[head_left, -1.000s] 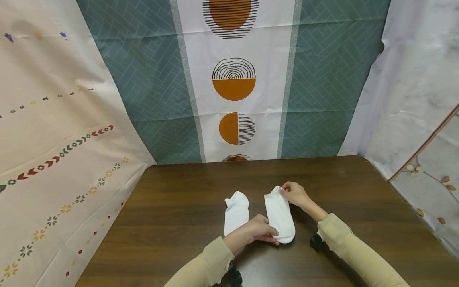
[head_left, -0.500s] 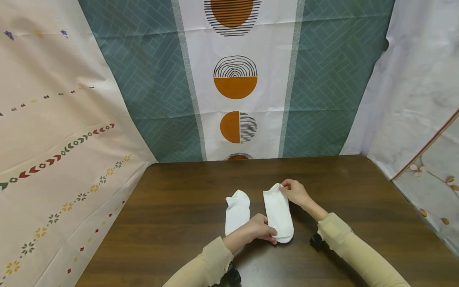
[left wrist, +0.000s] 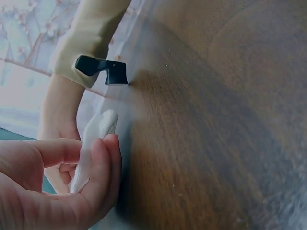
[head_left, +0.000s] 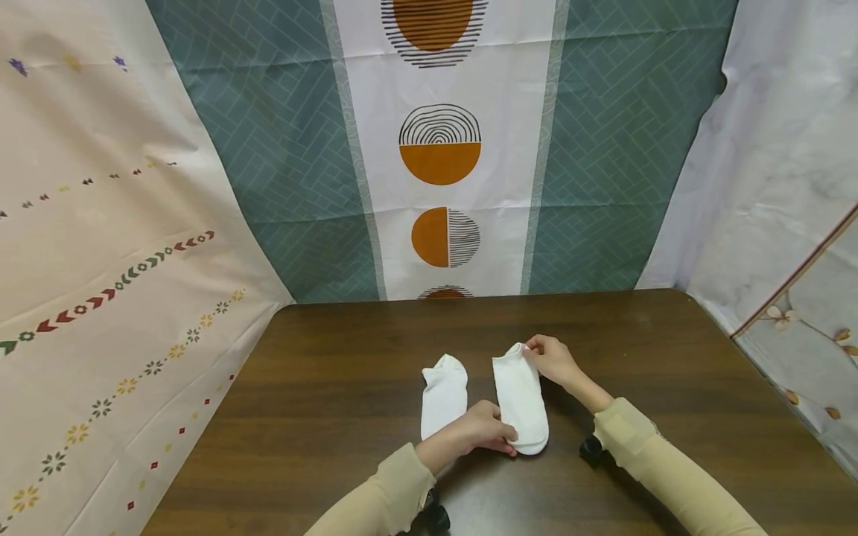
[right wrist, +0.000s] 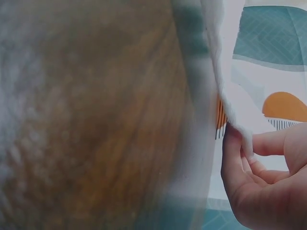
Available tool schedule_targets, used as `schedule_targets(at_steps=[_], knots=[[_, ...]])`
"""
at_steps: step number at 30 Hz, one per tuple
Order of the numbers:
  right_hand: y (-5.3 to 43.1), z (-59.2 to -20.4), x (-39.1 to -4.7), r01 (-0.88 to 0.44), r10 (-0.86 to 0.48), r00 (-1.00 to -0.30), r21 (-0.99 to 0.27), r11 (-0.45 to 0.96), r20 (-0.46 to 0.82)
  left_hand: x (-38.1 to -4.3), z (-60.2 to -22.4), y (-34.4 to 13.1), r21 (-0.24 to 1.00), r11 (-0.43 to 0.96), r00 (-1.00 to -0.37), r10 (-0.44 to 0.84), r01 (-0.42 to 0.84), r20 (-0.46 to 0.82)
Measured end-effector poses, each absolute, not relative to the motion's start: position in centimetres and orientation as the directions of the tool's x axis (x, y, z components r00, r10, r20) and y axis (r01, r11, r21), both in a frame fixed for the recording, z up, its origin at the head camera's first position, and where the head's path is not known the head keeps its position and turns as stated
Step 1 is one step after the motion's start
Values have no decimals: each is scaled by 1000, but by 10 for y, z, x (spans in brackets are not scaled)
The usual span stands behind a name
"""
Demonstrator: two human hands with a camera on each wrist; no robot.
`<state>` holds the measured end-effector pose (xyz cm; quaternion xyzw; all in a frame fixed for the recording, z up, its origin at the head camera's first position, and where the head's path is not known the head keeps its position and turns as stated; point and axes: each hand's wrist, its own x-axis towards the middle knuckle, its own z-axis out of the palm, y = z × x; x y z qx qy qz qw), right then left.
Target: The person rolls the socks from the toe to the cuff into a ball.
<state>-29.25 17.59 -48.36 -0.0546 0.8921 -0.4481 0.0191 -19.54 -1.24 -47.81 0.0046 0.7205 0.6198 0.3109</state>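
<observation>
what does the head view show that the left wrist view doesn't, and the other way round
Only the head view: the second white ankle sock, lying left of the held sock; the orange printed circles on the hanging cloth; and the left sleeve.

Only the left wrist view: a close, nearly edge-on look at the held sock pinched in the left hand.

Both: the held sock, the left hand, the right hand, the right sleeve with its black wrist camera, and the dark wood table.
</observation>
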Motion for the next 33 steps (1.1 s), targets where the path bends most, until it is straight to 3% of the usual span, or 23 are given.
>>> schedule_targets(at_steps=[33], knots=[[164, -481, -289, -81, -129, -992, -819, 567, 8, -187, -470, -25, 893, 311, -814, 388, -326, -433]])
